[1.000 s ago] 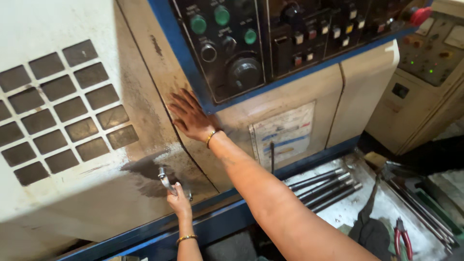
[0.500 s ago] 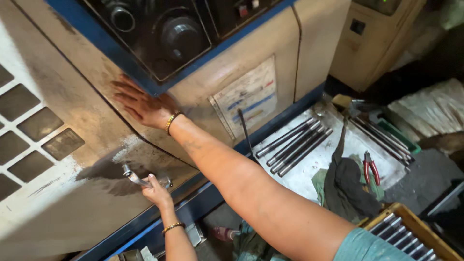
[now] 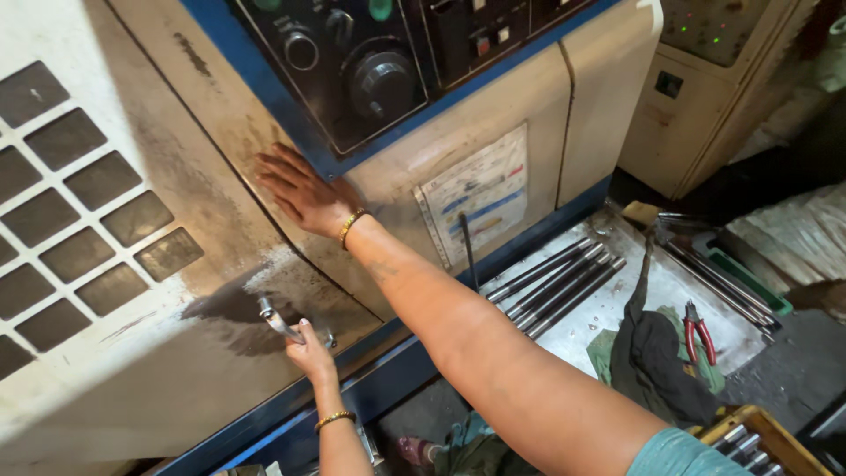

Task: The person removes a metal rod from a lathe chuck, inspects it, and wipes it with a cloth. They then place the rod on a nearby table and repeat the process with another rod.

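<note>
My left hand [image 3: 310, 354] is closed around a worn metal door handle [image 3: 277, 321] low on the dirty cream door [image 3: 176, 353] of a large machine. My right hand [image 3: 298, 189] lies flat on the cream panel, fingers spread, just under the blue edge of the black control panel [image 3: 370, 70]. It holds nothing. Both wrists carry a gold bangle. My right arm crosses the picture from the lower right.
Several steel rods [image 3: 555, 280] lie on a low metal shelf at the machine's foot. A dark rag [image 3: 656, 353] and red-handled pliers [image 3: 699, 328] lie beside them. A wooden crate of metal parts [image 3: 749, 441] stands bottom right. A second cream cabinet [image 3: 705, 106] stands behind.
The view has swung about across the machine. Both hands stay put: the left on the handle, the right flat on the panel.
</note>
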